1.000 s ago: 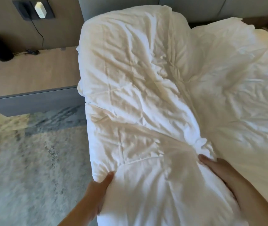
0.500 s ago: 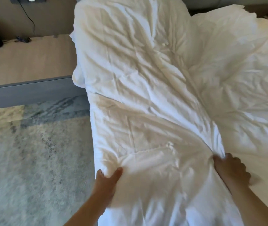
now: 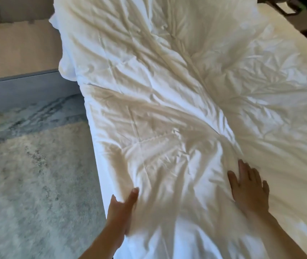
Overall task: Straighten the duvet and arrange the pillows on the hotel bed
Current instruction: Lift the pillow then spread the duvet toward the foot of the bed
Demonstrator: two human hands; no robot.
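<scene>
Centrally, one white duvet (image 3: 167, 101): heavily creased, spread over the bed from the near edge to the far edge of the view, with a long fold running diagonally from far centre toward the near right. Its left border hangs just over the side of the bed; a rounded bulge of white fabric sticks out at the far left corner. Left hand (image 3: 123, 206): at the duvet's near left border, thumb lying on top of the fabric, fingers hidden under the edge, so it pinches the border. Right hand (image 3: 247, 187): flat on the duvet at the near right, fingers straight and slightly spread, palm pressing down beside the end of the fold. Both forearms enter from the near edge. Carpet (image 3: 33, 174): mottled grey, left of the bed. Bedside unit (image 3: 18, 58): wood-toned top with a grey front, far left, just beside the duvet's bulge. Dark objects at the far right corner, too cropped to identify.
</scene>
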